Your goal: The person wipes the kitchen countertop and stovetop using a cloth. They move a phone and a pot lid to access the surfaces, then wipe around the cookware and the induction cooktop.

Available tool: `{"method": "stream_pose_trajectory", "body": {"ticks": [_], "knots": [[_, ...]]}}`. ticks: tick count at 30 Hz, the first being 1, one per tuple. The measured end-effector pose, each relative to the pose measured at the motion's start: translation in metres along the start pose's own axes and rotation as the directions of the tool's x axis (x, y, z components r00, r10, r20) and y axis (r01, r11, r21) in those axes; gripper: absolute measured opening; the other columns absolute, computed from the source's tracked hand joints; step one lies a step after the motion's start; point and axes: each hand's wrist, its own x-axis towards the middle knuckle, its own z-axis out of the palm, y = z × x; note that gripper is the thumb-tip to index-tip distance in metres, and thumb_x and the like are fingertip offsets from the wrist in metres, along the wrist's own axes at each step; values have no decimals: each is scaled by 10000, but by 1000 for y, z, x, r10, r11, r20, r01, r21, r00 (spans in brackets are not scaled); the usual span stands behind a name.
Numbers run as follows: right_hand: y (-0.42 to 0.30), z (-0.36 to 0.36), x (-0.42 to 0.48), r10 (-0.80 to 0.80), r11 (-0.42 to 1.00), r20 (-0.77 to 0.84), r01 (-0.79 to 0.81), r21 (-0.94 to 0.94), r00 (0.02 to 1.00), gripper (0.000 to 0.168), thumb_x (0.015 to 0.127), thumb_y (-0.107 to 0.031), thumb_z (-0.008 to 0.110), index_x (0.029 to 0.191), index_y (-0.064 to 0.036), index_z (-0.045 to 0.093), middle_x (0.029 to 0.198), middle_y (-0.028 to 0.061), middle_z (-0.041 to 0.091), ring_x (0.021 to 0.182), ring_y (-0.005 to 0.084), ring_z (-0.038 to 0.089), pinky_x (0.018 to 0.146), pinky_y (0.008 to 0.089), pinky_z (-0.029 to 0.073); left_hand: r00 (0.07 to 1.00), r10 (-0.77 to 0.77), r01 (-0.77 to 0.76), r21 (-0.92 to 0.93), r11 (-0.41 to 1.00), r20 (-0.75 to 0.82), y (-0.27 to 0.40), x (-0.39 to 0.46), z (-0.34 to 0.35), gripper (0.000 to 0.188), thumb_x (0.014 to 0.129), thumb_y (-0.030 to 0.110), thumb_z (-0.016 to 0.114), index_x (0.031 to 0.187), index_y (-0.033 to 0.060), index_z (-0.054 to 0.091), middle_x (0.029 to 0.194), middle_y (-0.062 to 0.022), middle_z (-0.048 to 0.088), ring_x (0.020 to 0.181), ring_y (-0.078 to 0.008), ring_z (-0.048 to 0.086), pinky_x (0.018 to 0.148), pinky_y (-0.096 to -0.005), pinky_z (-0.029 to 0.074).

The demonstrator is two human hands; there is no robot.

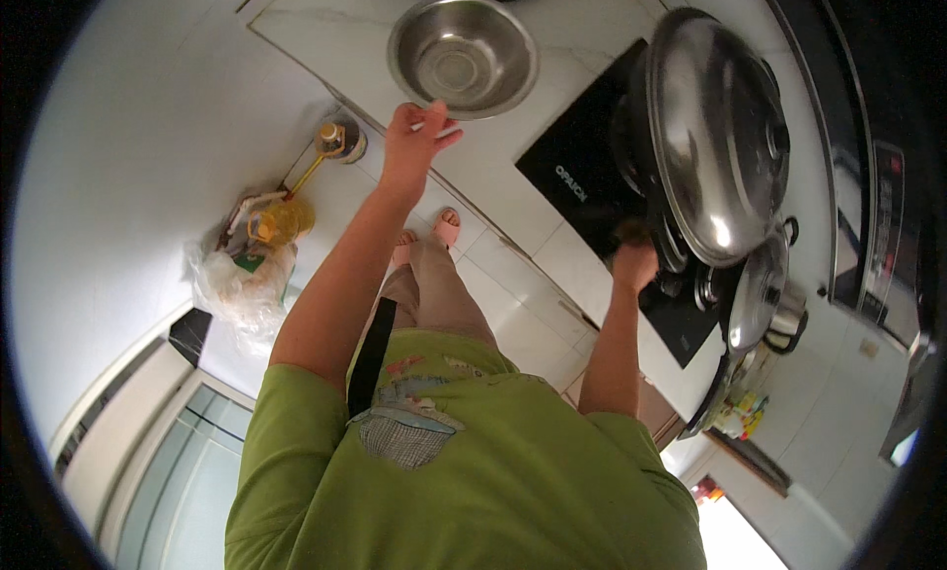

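Note:
A shallow stainless-steel bowl (462, 56) sits on the white marbled countertop (325, 37), nothing visible inside it. My left hand (418, 145) pinches its near rim between thumb and forefinger, while the other fingers point outward. Over the front edge of the black gas stove (570, 178), my right hand (635, 263) is curled by the control knobs (669, 283). A dark blur lies at its fingertips, and I cannot make out whether it grips anything. Beyond that hand stands a large wok with a domed metal lid (718, 141).
A second lidded pan (758, 296) and a metal pot (788, 322) stand right of the wok. On the floor at left are a dark bottle (344, 137), a yellow oil jug (285, 219) and plastic bags (244, 293). A range hood (877, 215) overhangs the right side.

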Motion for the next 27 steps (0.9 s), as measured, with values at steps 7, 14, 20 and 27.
{"method": "stream_pose_trajectory", "body": {"ticks": [7,14,20,27], "knots": [[-95,-46,18,-59,986,154,34,161,986,386,884,-231,512,1215,-33,525,1109,246,609,935,386,627,757,458,535,996,-88,88,7,996,4,-13,2,13,408,908,305,627,1064,-30,452,1061,-142,529,1011,-258,605,870,-367,538],[-186,-78,41,-246,841,36,195,505,969,420,852,-118,519,1261,-23,515,1284,234,508,1108,400,544,914,424,484,999,-28,28,0,1000,16,-15,17,32,353,921,209,604,1091,-65,462,1051,-136,539,963,-224,610,812,-337,559],[-144,-70,6,-162,923,28,141,357,986,424,862,-141,527,1253,19,494,1288,252,495,1079,385,570,856,422,514,999,-43,43,-33,999,-8,-11,15,29,288,917,163,599,1080,-55,503,1008,-126,575,913,-203,623,809,-329,555],[-235,-81,77,-255,913,-42,254,319,966,434,840,-155,570,1229,15,479,1211,249,536,866,380,644,653,404,565,993,-52,38,-135,990,-102,-8,5,25,196,915,74,552,1072,-38,515,1002,-114,591,868,-204,632,822,-344,547]]}}
